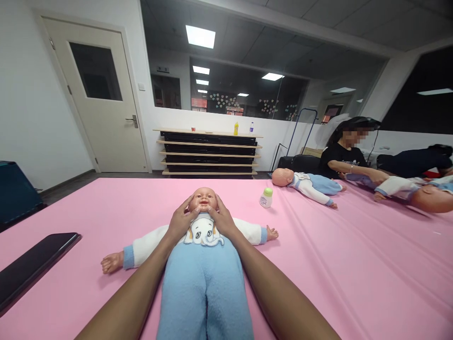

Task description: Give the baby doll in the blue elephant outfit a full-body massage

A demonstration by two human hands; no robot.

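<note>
A baby doll [205, 278] lies on its back on the pink table cover, its arms spread wide. It wears light blue trousers and a white top with an elephant face on the chest. My left hand [182, 219] cups one side of the doll's head, thumb by the chin. On the other side my right hand [223, 217] holds the cheek in the same way. Both sets of fingers curve round the head, and their tips are partly hidden. The doll's face shows between my thumbs.
The pink table cover [347, 264] carries a small white bottle with a green cap [266, 198], a black phone-like slab [31, 264] and a second doll [307, 183]. A co-worker [348, 151] at the right handles another doll [421, 191]. Stacked shelves [210, 144] stand behind.
</note>
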